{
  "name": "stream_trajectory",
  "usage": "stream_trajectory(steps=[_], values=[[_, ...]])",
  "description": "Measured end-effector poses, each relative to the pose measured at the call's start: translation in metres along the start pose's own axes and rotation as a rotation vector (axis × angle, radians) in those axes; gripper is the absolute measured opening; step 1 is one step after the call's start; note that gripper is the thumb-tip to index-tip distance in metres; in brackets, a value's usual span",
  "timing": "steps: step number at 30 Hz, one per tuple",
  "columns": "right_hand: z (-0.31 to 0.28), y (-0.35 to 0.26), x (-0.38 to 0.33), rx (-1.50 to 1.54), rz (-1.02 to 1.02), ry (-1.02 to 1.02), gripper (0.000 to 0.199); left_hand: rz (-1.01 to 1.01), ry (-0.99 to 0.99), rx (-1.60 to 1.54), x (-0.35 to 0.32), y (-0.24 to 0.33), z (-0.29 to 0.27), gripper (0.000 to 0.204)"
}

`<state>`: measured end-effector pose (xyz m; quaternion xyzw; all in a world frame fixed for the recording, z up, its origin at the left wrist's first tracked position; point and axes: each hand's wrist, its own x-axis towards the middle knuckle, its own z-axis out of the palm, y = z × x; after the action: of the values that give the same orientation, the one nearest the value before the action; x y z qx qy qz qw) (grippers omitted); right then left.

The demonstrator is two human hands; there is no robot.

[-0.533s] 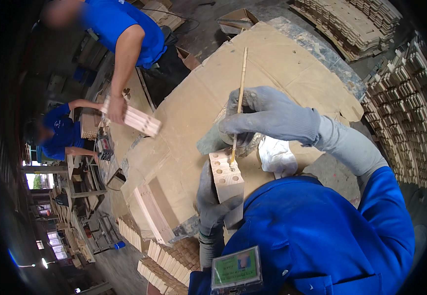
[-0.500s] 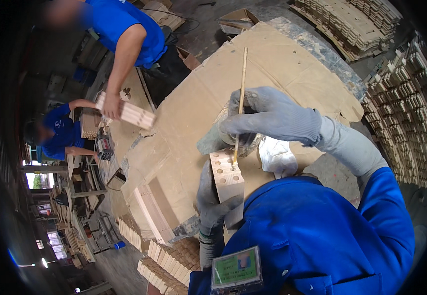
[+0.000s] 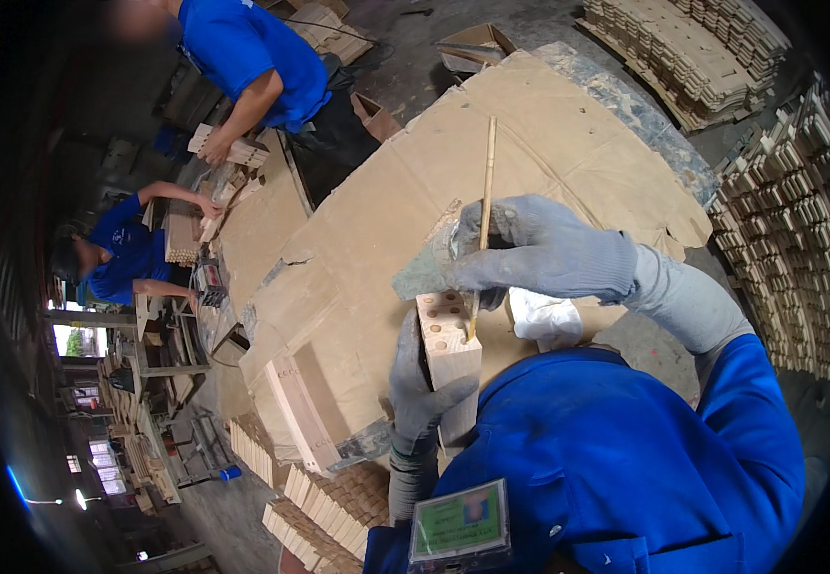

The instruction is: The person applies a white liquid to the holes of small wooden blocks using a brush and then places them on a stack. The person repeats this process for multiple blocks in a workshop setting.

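Note:
My left hand, in a grey glove, is closed around a stack of pale wooden blocks held upright. Round holes show in the upper end of the stack. Between the gloved fingers of my right hand is a thin wooden stick, nearly upright. Its lower tip, yellowish, touches the end face of the blocks by a hole near the right corner. Beside my right fingers lies a flat grey-green piece, partly hidden. A crumpled white bag or cloth sits under my right wrist.
Brown cardboard covers the table. A long wooden piece lies at its left edge, above stacked wood strips. Wood stacks stand to the right. Two co-workers in blue handle wood pieces at the far left.
The stick's tip has shifted toward the near right corner of the block ends. My right hand has lowered slightly. The far co-worker has carried the wood pieces away from the cardboard.

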<state>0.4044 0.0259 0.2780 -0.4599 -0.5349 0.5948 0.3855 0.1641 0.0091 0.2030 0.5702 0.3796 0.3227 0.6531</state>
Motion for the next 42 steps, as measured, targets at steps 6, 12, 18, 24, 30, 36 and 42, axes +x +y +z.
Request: stream_trajectory(steps=[6,12,18,24,30,36,42], values=[[0.001,0.008,0.003,0.127,-0.039,0.041,0.021,0.0,-0.024,0.012,0.001,-0.003,-0.005,0.089],[0.0,0.007,0.004,0.205,-0.068,0.076,0.025,0.028,-0.017,0.061,0.0,-0.004,-0.006,0.09],[-0.001,0.01,0.002,0.204,-0.026,0.058,0.025,0.035,-0.019,0.062,0.001,-0.006,-0.008,0.089],[0.003,0.016,0.001,0.11,-0.085,0.046,0.03,0.005,-0.027,-0.007,0.002,-0.005,-0.004,0.09],[0.001,0.016,0.003,0.224,-0.077,0.069,0.03,0.036,-0.018,0.016,0.001,-0.001,-0.001,0.09],[-0.007,0.013,0.0,0.21,-0.045,0.1,0.028,0.033,0.018,-0.016,0.001,0.0,0.002,0.089],[-0.008,0.015,0.003,0.281,-0.082,0.14,0.025,0.137,-0.029,0.231,0.005,-0.008,-0.005,0.084]])
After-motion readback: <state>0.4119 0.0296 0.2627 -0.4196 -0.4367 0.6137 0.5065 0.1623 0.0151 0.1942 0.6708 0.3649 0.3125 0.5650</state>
